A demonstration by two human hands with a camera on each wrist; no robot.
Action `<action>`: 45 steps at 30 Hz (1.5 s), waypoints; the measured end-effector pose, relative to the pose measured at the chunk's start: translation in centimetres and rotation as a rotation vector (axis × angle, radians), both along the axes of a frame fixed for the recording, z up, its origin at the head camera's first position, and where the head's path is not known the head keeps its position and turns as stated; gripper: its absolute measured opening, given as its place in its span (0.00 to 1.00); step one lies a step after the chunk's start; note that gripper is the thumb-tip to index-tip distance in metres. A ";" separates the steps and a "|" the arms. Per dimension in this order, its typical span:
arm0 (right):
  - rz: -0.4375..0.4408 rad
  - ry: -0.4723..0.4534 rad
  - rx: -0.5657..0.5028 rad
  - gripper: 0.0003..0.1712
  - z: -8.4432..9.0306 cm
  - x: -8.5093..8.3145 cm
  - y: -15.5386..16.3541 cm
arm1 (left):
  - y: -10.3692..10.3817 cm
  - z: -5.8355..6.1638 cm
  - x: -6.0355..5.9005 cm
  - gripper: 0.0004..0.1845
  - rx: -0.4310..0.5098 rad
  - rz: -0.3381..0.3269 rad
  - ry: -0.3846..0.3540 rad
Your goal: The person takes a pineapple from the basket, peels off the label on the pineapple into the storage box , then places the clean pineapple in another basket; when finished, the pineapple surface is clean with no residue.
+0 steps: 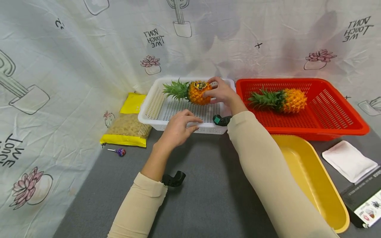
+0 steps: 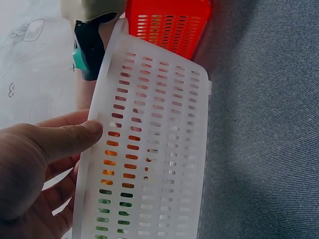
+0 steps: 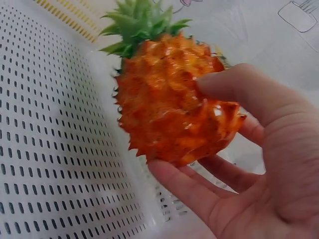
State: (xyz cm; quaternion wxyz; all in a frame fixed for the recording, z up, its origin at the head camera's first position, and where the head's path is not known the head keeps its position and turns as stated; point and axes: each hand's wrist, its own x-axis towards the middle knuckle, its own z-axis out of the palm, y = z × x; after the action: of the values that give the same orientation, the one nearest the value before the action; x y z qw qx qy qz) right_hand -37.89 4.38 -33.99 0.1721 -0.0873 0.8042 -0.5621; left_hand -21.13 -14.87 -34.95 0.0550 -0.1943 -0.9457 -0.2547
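My right hand grips an orange pineapple with a green crown by its base, holding it on its side just over the far part of a white slotted basket. In the right wrist view the thumb and fingers of that hand wrap the pineapple above the basket floor. My left hand holds the basket's near rim. In the left wrist view, the left hand has its thumb on the rim of the basket and its fingers on the inner side.
A red basket to the right holds a second pineapple. A yellow tub sits at front right, with a white pouch and a black box beyond it. A yellow snack bag and a lollipop lie left.
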 end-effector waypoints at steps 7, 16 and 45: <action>0.016 -0.011 -0.067 0.40 2.7 0.4 0.8 | 0.1 0.3 -0.2 0.13 0.002 -0.013 0.016; -0.036 -0.053 -0.105 0.39 5.5 2.0 0.9 | -0.1 0.0 -0.1 0.12 0.007 -0.007 0.017; -0.090 -0.074 -0.186 0.36 8.8 12.0 7.1 | 0.1 -0.1 0.2 0.12 0.022 -0.024 0.058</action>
State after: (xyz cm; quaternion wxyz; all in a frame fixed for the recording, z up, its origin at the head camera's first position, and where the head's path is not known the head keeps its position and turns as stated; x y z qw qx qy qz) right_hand -25.93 11.44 -25.24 0.1676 -0.0459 0.7448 -0.6442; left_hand -20.88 -14.75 -35.07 0.0814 -0.2125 -0.9384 -0.2601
